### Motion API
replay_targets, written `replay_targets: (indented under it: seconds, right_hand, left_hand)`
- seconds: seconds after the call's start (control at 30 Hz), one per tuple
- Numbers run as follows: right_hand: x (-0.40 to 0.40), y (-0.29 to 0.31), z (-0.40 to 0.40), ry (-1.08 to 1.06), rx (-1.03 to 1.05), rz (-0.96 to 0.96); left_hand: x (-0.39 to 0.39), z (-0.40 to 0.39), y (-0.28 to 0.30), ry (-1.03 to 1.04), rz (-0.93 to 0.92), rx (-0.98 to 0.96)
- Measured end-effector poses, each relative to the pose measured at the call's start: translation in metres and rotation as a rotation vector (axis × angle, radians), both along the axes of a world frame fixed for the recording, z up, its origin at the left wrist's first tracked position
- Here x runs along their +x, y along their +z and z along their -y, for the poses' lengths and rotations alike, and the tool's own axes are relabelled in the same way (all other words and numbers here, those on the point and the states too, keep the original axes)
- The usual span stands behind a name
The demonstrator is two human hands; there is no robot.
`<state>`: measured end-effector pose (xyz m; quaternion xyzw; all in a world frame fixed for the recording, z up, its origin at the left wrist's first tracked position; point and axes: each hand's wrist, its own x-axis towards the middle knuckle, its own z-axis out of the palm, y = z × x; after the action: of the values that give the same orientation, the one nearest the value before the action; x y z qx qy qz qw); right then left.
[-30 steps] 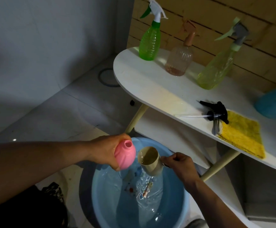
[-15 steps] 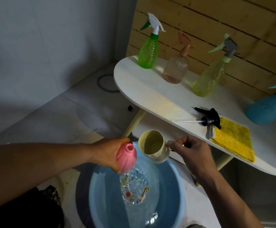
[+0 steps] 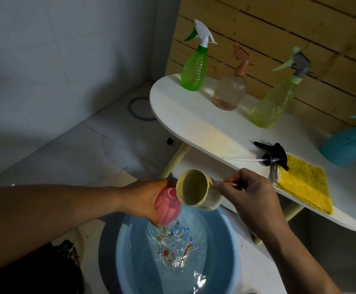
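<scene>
The left hand [image 3: 143, 198] is wrapped around a small pink bottle [image 3: 167, 206] and holds it tilted over the blue basin [image 3: 128, 240], which stands on the floor with water in it. The right hand [image 3: 251, 194] grips the handle of a cream cup [image 3: 196, 189]. The cup is tipped with its open side toward the camera, and its lower rim is touching or just beside the top of the bottle. The mouth of the bottle is hidden behind the cup, so I cannot tell if water goes in.

The step seems to be the filling of the bottle from the cup. To do it well, I think the bottle should stand more upright. The lip of the cup should rest right at the mouth, and the cup should tilt slowly, for a thin stream. Both should be above the basin, so that spilled water falls back into it. The black spray head [image 3: 275, 157] lies on the worktop [image 3: 204, 132] beside the yellow cloth [image 3: 304, 185], probably for this bottle.
</scene>
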<state>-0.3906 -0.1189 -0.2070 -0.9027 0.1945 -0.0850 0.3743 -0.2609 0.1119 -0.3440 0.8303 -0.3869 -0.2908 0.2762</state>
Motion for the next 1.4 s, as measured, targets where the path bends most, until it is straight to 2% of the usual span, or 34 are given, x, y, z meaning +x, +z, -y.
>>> replay_targets:
  seconds: [0.47, 1.4]
  right_hand:
    - [-0.003, 0.008, -0.011, 0.012, -0.176, 0.007]
    - [-0.009, 0.025, -0.025, 0.063, -0.357, 0.091]
  left_hand:
    - [-0.001, 0.002, 0.001, -0.019, 0.039, 0.015]
    - [-0.008, 0.004, 0.011, -0.001, 0.04, 0.021]
